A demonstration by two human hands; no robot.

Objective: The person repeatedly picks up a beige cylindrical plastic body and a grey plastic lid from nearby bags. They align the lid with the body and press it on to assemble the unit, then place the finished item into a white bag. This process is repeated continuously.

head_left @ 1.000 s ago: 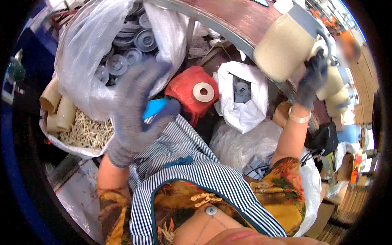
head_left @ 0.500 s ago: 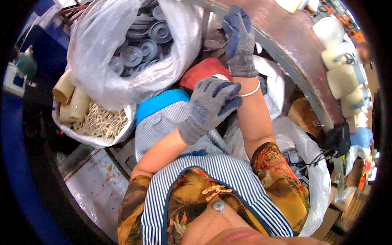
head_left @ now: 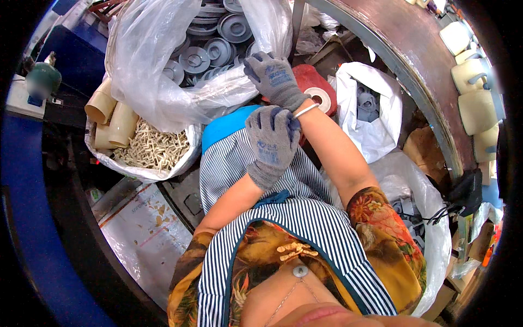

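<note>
Both my hands wear grey knit gloves with blue palms. My right hand (head_left: 275,80) is open, its fingers slightly bent at the edge of a clear plastic bag (head_left: 155,90). Inside the bag lie many round grey plastic caps (head_left: 235,27). Lower down, my left hand (head_left: 271,140) is curled closed above my striped apron (head_left: 234,158), just under my right wrist. Whatever it holds, if anything, is hidden by the fingers. A red object (head_left: 308,76) with a pale ring-shaped disc (head_left: 317,100) on it shows beside my right wrist, partly covered.
A white sack (head_left: 147,174) of small beige pieces and cream tubes (head_left: 122,125) stands at left. At right are a white bag (head_left: 376,133) of grey parts and another clear bag (head_left: 436,245). A brown tabletop (head_left: 414,49) with cream containers (head_left: 476,111) curves along the upper right.
My right hand has swung left and down from the table's edge to the bag of caps. My left hand has shifted slightly lower and turned. The whole view has also shifted.
</note>
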